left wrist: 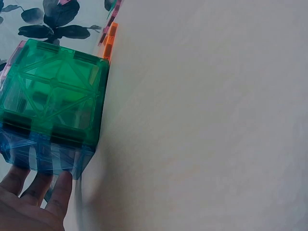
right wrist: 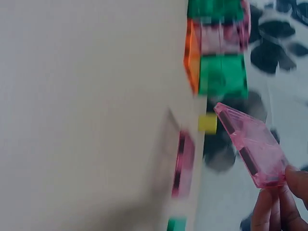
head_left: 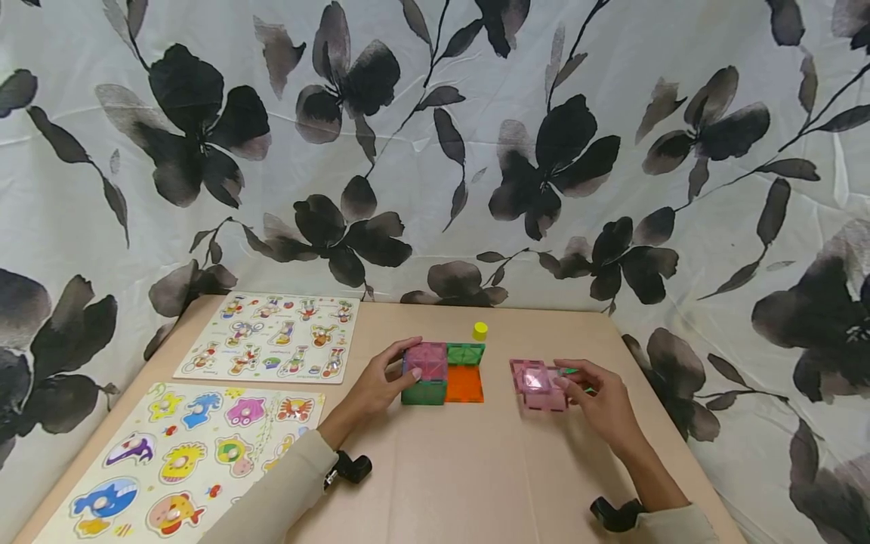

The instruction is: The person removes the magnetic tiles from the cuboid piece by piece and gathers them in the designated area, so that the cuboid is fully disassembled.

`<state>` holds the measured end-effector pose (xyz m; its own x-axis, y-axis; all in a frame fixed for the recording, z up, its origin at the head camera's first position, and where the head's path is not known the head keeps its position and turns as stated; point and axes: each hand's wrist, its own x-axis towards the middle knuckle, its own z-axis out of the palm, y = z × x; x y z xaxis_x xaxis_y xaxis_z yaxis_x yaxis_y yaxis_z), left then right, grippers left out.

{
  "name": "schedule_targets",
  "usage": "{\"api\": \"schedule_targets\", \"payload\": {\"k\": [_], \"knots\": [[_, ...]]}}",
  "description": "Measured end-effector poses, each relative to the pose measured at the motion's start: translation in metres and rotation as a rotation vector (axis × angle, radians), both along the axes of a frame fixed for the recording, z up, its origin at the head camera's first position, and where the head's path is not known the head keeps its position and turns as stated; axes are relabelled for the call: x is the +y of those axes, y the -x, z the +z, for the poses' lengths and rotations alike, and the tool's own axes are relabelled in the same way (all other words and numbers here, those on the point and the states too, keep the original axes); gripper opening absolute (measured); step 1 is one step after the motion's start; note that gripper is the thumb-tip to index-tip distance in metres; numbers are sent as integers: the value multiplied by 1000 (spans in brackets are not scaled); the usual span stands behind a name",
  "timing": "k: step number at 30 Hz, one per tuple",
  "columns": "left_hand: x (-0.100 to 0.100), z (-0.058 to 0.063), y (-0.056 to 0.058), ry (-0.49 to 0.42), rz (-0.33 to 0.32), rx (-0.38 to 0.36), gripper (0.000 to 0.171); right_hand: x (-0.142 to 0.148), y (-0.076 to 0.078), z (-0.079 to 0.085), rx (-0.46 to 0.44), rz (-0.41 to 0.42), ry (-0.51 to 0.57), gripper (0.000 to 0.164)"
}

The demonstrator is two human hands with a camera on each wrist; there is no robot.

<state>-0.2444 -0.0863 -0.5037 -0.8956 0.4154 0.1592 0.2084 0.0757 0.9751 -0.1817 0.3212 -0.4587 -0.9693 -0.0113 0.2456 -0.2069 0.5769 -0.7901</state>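
Observation:
A cube of see-through magnetic tiles [head_left: 425,363] stands mid-table, pink on top, with a green front [left wrist: 57,89] and a blue left side [left wrist: 43,149]. My left hand [head_left: 375,387] grips it from the left, thumb at the top edge and several fingertips against the blue side. Joined at its right are an orange tile [head_left: 464,384] and a green tile [head_left: 465,353]. My right hand [head_left: 601,397] pinches a pink tile [right wrist: 255,147] by one edge, held tilted above the table. Under it on the tabletop lies another pink tile [right wrist: 183,163], beside a green piece [right wrist: 176,224].
A small yellow cylinder [head_left: 480,331] stands behind the tiles. Two picture boards, one with small figures [head_left: 272,336] and one with animals [head_left: 204,453], lie on the left of the table [head_left: 435,483]. A floral cloth [head_left: 442,151] hangs behind the table's back edge.

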Motion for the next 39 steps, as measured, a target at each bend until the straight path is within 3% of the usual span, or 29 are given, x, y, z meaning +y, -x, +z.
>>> {"api": "schedule_targets", "payload": {"k": [9, 19, 27, 33, 39], "knots": [[0, 0, 0, 1, 5, 2, 61, 70, 17, -1, -33, -131, 1, 40], [0, -1, 0, -3, 2, 1, 59, 133, 42, -12, -155, -245, 12, 39], [0, -1, 0, -2, -4, 4, 59, 151, 62, -18, -276, -325, -26, 42], [0, -1, 0, 4, 0, 4, 59, 160, 77, -28, -298, -327, -48, 43], [0, -2, 1, 11, 0, 12, 60, 160, 85, -34, -287, -368, -143, 40]]}}
